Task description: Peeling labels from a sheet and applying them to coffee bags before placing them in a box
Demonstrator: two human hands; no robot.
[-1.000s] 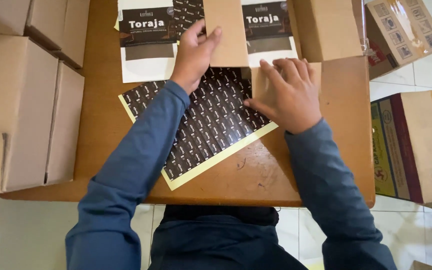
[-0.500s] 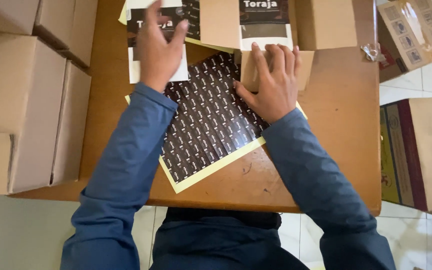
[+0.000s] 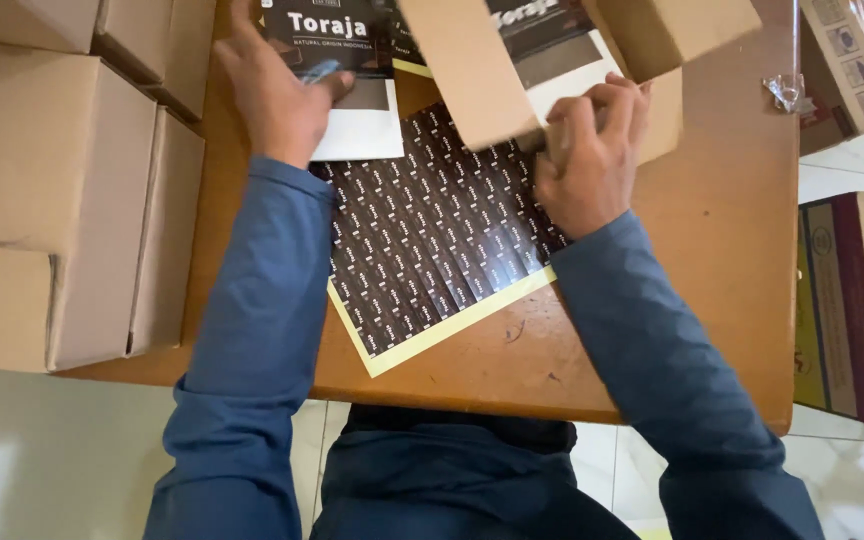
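The left hand (image 3: 277,95) lies flat near the far edge of the desk (image 3: 712,280), palm down on a dark-and-white label sheet (image 3: 347,90); its fingers are spread and pressing rather than gripping, so it is released, resting on the paper. A pale blue sliver shows at its thumb, too blurred to tell what it is.

The right hand (image 3: 587,155) is clenched around the lower corner of a small cardboard box (image 3: 492,70), which is lifted and tilted above the desk — the box's plain brown face is turned toward the camera and is smeared with motion. Behind it a second label sheet (image 3: 552,40) of the same kind lies at the far side, partly covered by the box.

Between the two forearms, in blue sleeves, a large sticker sheet (image 3: 432,240) lies flat on the desk at an angle: rows of small dark stickers on a pale yellow backing, its near corner close to the desk's front edge.

A stack of closed cardboard boxes (image 3: 52,190) crowds the left side of the desk, just beside the left arm. A crumpled scrap of clear plastic (image 3: 784,92) sits near the far right corner. Off the desk to the right, a printed carton (image 3: 852,300) stands on the tiled floor.
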